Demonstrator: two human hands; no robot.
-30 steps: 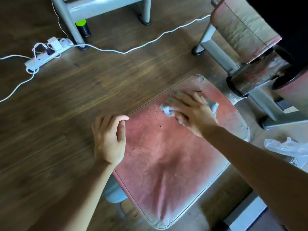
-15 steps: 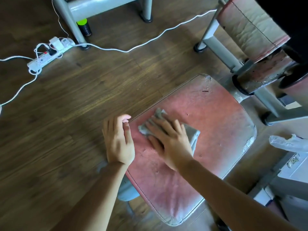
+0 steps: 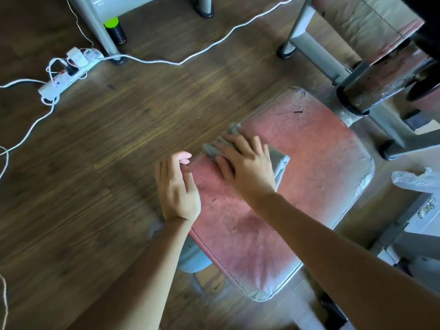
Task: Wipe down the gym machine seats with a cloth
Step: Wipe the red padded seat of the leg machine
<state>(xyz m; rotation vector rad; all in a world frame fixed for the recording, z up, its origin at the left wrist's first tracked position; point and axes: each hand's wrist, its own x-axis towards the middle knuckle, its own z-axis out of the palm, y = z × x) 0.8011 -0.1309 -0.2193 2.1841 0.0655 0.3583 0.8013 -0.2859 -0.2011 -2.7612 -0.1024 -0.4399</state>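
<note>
Grey cloth [image 3: 279, 160] now at seat [image 3: 316, 163] left edge, moved over from far corner half a stroke back. Right hand [image 3: 247, 170] flat on cloth, fingers spread, pressing. Left hand [image 3: 177, 186] bracing seat edge, fingers loosely curled, holding nothing. Near half of seat likely still unwiped.

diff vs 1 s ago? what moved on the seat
The right hand slid the grey cloth from the far part of the red seat to its left edge, pressing it flat throughout. The left hand stayed at that left edge, holding nothing. Power strip and cable on the floor unchanged.
</note>
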